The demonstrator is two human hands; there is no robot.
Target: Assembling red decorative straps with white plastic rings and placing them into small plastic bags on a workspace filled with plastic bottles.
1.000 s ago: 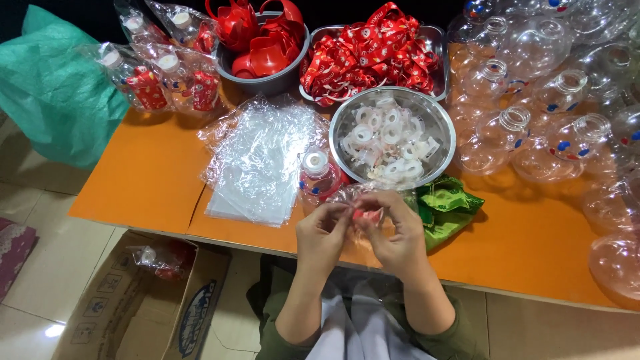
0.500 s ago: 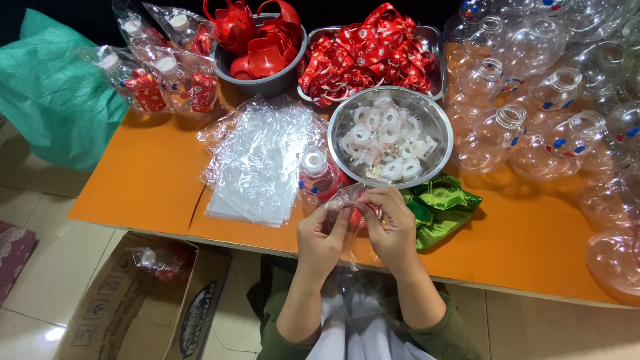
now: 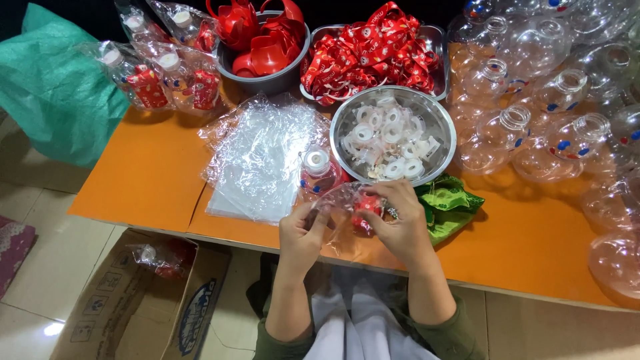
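Both hands pinch a clear plastic bottle with red contents [image 3: 348, 203]: the left hand [image 3: 301, 235] grips its near end with fingers curled, and the right hand [image 3: 399, 223] closes over its far side. Just beyond the fingertips stand a capped bottle [image 3: 319, 172] and a steel bowl of white rings [image 3: 393, 135]; a green cloth [image 3: 448, 203] lies beside the right fingers.

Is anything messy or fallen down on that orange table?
Nothing looks spilled or broken. The empty clear bottles lie tumbled in a loose heap at the right, and a green cloth sits crumpled beside the metal bowl. Both hands hold a clear bag.
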